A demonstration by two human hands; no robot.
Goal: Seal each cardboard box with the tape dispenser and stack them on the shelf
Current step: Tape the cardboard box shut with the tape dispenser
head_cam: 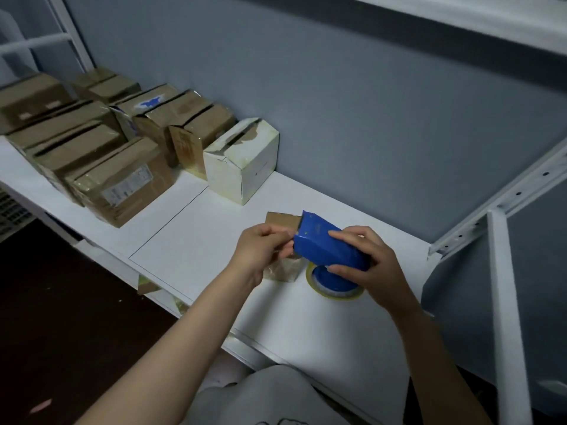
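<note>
A small brown cardboard box [282, 220] stands on the white shelf board [196, 240], mostly hidden behind my hands. My right hand [372, 265] grips the blue tape dispenser [328, 240], whose yellowish tape roll [334, 291] hangs at its lower end. The dispenser's front edge sits against the box top. My left hand [264, 246] pinches at the dispenser's mouth, fingers curled by the box; whether it holds the tape end I cannot tell.
Several brown cardboard boxes [122, 182] stand in rows at the shelf's left, with a worn white box [242, 161] beside them. A grey wall runs behind. A white shelf upright [506, 302] and brace stand at the right. Dark floor lies below left.
</note>
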